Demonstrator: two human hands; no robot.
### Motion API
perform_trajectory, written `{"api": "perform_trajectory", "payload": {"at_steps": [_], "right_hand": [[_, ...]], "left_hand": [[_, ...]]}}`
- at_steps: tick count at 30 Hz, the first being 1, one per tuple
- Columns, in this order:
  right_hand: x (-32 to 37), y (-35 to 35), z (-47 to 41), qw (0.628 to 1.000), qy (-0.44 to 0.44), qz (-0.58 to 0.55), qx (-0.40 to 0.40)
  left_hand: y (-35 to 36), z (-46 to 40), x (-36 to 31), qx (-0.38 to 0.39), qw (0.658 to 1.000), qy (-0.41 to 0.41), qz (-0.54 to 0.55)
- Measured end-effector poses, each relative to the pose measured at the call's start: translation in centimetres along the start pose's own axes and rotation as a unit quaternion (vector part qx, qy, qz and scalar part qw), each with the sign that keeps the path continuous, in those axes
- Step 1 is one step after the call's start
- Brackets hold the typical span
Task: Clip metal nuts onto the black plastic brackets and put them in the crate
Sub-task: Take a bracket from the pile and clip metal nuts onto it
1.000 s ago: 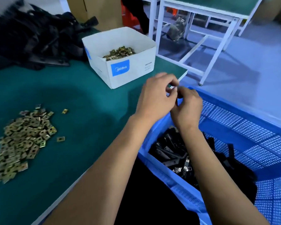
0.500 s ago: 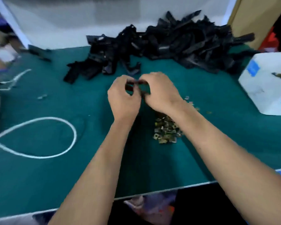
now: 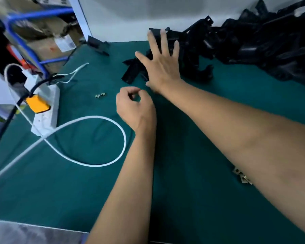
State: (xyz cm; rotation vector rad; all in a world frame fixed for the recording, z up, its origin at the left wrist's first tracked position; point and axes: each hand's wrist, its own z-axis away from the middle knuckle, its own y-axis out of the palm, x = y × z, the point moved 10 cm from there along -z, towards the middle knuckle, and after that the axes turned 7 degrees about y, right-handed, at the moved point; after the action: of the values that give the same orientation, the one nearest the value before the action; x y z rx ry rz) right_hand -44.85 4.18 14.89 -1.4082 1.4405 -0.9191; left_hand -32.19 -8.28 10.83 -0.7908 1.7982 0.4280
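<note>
- The right hand (image 3: 161,67), fingers spread, hovers over the near edge of the black plastic brackets (image 3: 245,46) piled at the table's far right.
- The left hand (image 3: 136,108) curls loosely; whether it holds anything is unclear.
- Two metal nuts (image 3: 100,95) lie on the green mat (image 3: 88,187) beside a looped white cable (image 3: 102,141); a power strip (image 3: 46,111) sits at the left edge.

Both forearms (image 3: 236,131) and hands are bare, with no sleeves, gloves or jewellery.
</note>
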Motion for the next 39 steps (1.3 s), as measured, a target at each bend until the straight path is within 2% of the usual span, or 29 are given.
{"api": "perform_trajectory", "payload": {"at_steps": [3, 5, 12, 17, 20, 24, 26, 28, 30, 31, 32, 33, 35, 37, 39], "right_hand": [[-2.2, 2.4, -1.8, 0.994, 0.046, -0.032, 0.089], [-3.2, 3.8, -1.7, 0.990, 0.038, -0.049, 0.130], [-5.5, 3.2, 1.9, 0.989, -0.007, -0.065, 0.130], [-10.9, 1.5, 6.1, 0.991, -0.003, -0.064, 0.119], [-14.5, 0.6, 8.4, 0.989, 0.024, -0.125, 0.075], [-18.0, -2.1, 10.5, 0.975, 0.076, -0.192, -0.079], [-18.5, -3.9, 10.9, 0.958, 0.079, -0.237, -0.139], [-19.2, -4.8, 11.1, 0.916, 0.086, -0.372, -0.126], [-19.2, -3.8, 11.7, 0.820, 0.116, -0.561, -0.018], [-18.7, -3.1, 12.4, 0.765, 0.126, -0.630, 0.043], [-18.3, -2.7, 13.2, 0.730, 0.127, -0.665, 0.095], [-17.9, -2.6, 14.0, 0.723, 0.120, -0.667, 0.133], [-17.5, -2.3, 15.6, 0.740, 0.089, -0.643, 0.176], [-17.6, -2.6, 16.6, 0.748, 0.062, -0.635, 0.182], [-18.9, -2.6, 17.3, 0.760, 0.069, -0.626, 0.162]], "left_hand": [[0.0, -0.3, 0.6, 0.005, 1.000, -0.019, 0.003], [0.2, -0.4, 0.6, 0.009, 1.000, -0.019, 0.004], [0.7, -0.1, 0.6, 0.035, 0.999, -0.025, 0.001], [2.8, 0.9, -0.4, 0.121, 0.992, 0.024, -0.027], [4.7, 2.3, -1.3, 0.177, 0.982, 0.059, -0.012], [6.8, 4.1, -2.1, 0.197, 0.979, 0.042, 0.031], [7.3, 4.5, -2.3, 0.165, 0.982, 0.015, 0.095], [8.0, 5.0, -2.6, 0.155, 0.975, 0.000, 0.161], [9.4, 5.9, -3.0, 0.190, 0.954, -0.019, 0.233], [10.2, 6.5, -3.2, 0.224, 0.938, -0.037, 0.263], [11.1, 7.2, -3.2, 0.261, 0.923, -0.055, 0.278], [11.9, 7.7, -3.3, 0.295, 0.908, -0.072, 0.290], [13.1, 8.7, -3.7, 0.343, 0.877, -0.104, 0.321], [13.6, 9.3, -3.6, 0.344, 0.860, -0.150, 0.345], [13.3, 9.7, -3.1, 0.317, 0.860, -0.185, 0.353]]}}
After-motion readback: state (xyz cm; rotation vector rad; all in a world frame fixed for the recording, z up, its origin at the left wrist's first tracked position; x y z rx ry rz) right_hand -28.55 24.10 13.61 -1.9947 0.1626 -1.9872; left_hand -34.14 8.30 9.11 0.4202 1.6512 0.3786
